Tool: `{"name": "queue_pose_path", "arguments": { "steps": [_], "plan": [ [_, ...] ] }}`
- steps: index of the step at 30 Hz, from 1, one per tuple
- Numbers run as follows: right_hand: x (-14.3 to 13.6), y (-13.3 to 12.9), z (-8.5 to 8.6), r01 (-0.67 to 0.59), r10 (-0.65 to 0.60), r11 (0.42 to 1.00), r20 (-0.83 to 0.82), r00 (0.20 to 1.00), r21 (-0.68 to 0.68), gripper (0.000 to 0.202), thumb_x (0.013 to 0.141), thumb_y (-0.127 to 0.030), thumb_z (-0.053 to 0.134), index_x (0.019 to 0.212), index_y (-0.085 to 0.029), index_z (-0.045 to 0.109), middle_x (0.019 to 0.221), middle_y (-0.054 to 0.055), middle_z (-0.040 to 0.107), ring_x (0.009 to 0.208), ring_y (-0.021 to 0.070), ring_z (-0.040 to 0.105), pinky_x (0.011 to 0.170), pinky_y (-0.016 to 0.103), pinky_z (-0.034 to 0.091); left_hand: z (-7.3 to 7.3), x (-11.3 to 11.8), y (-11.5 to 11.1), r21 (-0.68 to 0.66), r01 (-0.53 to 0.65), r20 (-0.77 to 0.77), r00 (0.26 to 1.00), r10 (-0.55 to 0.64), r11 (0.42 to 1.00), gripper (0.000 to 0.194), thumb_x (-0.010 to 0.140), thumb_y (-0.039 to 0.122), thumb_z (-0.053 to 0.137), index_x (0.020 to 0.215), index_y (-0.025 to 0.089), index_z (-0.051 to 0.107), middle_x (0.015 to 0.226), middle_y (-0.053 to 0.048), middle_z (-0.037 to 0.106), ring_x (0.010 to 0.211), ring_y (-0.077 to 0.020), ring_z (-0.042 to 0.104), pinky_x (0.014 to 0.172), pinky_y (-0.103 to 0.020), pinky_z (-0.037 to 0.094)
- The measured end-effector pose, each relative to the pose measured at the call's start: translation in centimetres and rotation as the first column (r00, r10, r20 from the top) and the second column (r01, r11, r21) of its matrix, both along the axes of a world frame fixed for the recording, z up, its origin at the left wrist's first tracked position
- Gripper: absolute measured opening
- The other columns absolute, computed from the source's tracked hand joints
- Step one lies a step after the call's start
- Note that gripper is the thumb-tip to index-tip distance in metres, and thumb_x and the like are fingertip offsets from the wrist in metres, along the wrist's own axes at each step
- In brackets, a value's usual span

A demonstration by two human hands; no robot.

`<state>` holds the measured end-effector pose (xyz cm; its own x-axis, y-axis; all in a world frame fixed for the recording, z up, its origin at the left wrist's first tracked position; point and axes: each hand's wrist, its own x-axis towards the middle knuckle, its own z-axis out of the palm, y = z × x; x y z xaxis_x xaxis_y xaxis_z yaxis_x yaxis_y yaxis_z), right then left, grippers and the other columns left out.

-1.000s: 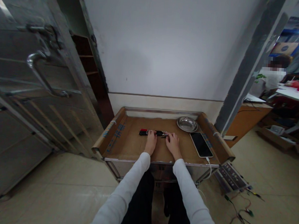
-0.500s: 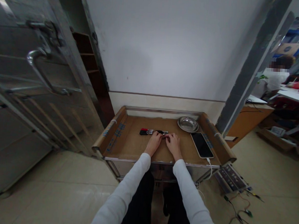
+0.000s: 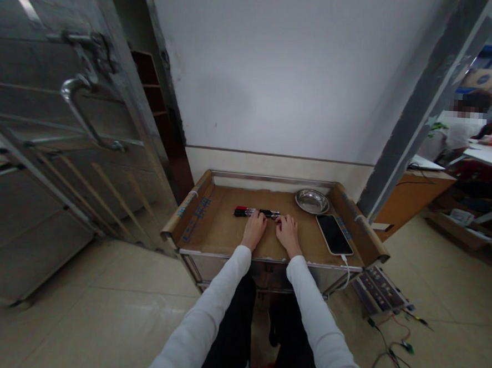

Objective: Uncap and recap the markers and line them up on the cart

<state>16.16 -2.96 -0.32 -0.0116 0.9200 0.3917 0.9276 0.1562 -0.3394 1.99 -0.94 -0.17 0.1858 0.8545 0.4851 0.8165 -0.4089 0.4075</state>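
Note:
On the cardboard-lined top of the cart (image 3: 218,235), several marker pens lie side to side in a short row. A red marker (image 3: 240,208) and a black marker (image 3: 241,213) show at the left, and more black markers (image 3: 271,213) continue to the right. My left hand (image 3: 254,230) bends over the middle of the row, its fingers closed on the markers and covering part of them. At the right end, my right hand (image 3: 287,234) has its fingers curled together against the marker tips. The exact grip is too small to make out.
A round metal dish (image 3: 312,201) stands at the back right of the cart. In front of it lies a phone (image 3: 333,234) with a white cable (image 3: 346,273). A metal door (image 3: 46,110) is at left, and a person (image 3: 462,125) sits far right.
My hands have moved slightly apart, uncovering more of the black markers between them. The camera view has shifted a little.

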Motion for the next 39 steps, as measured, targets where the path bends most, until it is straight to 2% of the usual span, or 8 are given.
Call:
{"name": "queue_pose_path", "arguments": {
  "steps": [6,12,16,22,27,31,35,39],
  "plan": [
    [0.1,-0.1,-0.2,-0.018,0.018,1.0,0.006,1.0,-0.02,0.031,0.082,-0.011,0.043,0.107,-0.02,0.058,0.107,0.01,0.055,0.101,0.0233,0.045,0.087,0.035,0.034,0.2,-0.1,-0.7,0.001,-0.049,-0.015,0.999,0.049,0.999,0.016,0.087,0.01,0.039,0.092,0.014,0.054,0.1,-0.013,0.055,0.097,-0.0224,0.056,0.089,-0.039,0.044],
    [0.8,-0.5,-0.4,-0.065,0.064,0.998,-0.182,0.981,-0.001,0.03,0.081,-0.01,0.041,0.1,-0.019,0.063,0.103,0.009,0.059,0.1,0.0216,0.05,0.088,0.035,0.038,0.6,-3.2,-1.8,0.083,-0.286,0.036,0.958,0.284,0.955,0.034,0.083,0.007,0.039,0.114,0.011,0.052,0.121,-0.019,0.052,0.114,-0.0289,0.049,0.096,-0.046,0.039],
    [0.8,-2.0,-0.7,-0.166,0.154,0.986,-0.354,0.922,-0.002,0.026,0.081,-0.014,0.042,0.094,-0.02,0.064,0.099,0.006,0.061,0.097,0.0191,0.054,0.09,0.036,0.042,0.4,-5.3,-1.9,0.069,-0.29,0.05,0.956,0.287,0.954,0.035,0.083,0.011,0.043,0.117,0.014,0.053,0.123,-0.018,0.054,0.117,-0.029,0.048,0.101,-0.048,0.035],
    [-0.4,-4.5,-0.2,-0.241,0.19,0.97,-0.556,0.809,-0.02,0.026,0.085,-0.027,0.043,0.097,-0.021,0.065,0.102,0.006,0.062,0.096,0.0177,0.058,0.09,0.034,0.044,0.6,-6.6,-2.2,0.019,-0.238,-0.073,0.968,0.239,0.971,0.026,0.087,0.016,0.044,0.109,0.017,0.058,0.106,-0.013,0.061,0.103,-0.0263,0.055,0.095,-0.044,0.038],
    [-2.1,-3.2,-0.6,-0.258,0.138,0.965,-0.757,0.638,-0.042,0.025,0.083,-0.034,0.047,0.098,-0.022,0.064,0.101,0.005,0.065,0.086,0.0154,0.06,0.076,0.029,0.05,0.5,-8.1,-3.2,-0.062,-0.143,-0.06,0.988,0.14,0.988,0.02,0.088,0.021,0.048,0.102,0.022,0.063,0.1,-0.009,0.062,0.099,-0.0231,0.056,0.091,-0.04,0.039],
    [-3.9,-1.2,-0.8,-0.167,-0.033,0.978,-0.886,0.463,-0.124,0.026,0.079,-0.04,0.053,0.092,-0.021,0.063,0.086,0.002,0.066,0.068,0.0116,0.058,0.055,0.021,0.046,0.6,-8.4,-3.9,-0.149,0.042,0.116,0.993,-0.025,0.988,0.019,0.087,0.023,0.054,0.101,0.023,0.065,0.096,-0.005,0.062,0.095,-0.0199,0.059,0.086,-0.036,0.044],
    [-4.5,-0.1,-0.2,-0.32,-0.12,0.932,-0.978,0.172,-0.171,0.026,0.071,-0.041,0.063,0.086,-0.019,0.066,0.078,0.001,0.066,0.051,0.0084,0.054,0.043,0.019,0.038,1.6,-6.6,-4.0,-0.118,0.232,0.372,0.912,-0.173,0.966,0.021,0.085,0.023,0.056,0.104,0.022,0.064,0.098,-0.004,0.061,0.082,-0.0141,0.062,0.074,-0.027,0.051],
    [-3.9,0.1,0.5,-0.466,-0.114,0.88,-0.993,-0.024,-0.09,0.024,0.064,-0.035,0.072,0.081,-0.018,0.07,0.079,0.002,0.07,0.057,0.0092,0.057,0.048,0.02,0.043,3.1,-3.8,-3.6,-0.02,0.159,0.601,0.791,-0.115,0.987,0.027,0.083,0.027,0.059,0.109,0.019,0.058,0.102,-0.007,0.063,0.088,-0.0146,0.062,0.077,-0.028,0.053]
  ]
}}
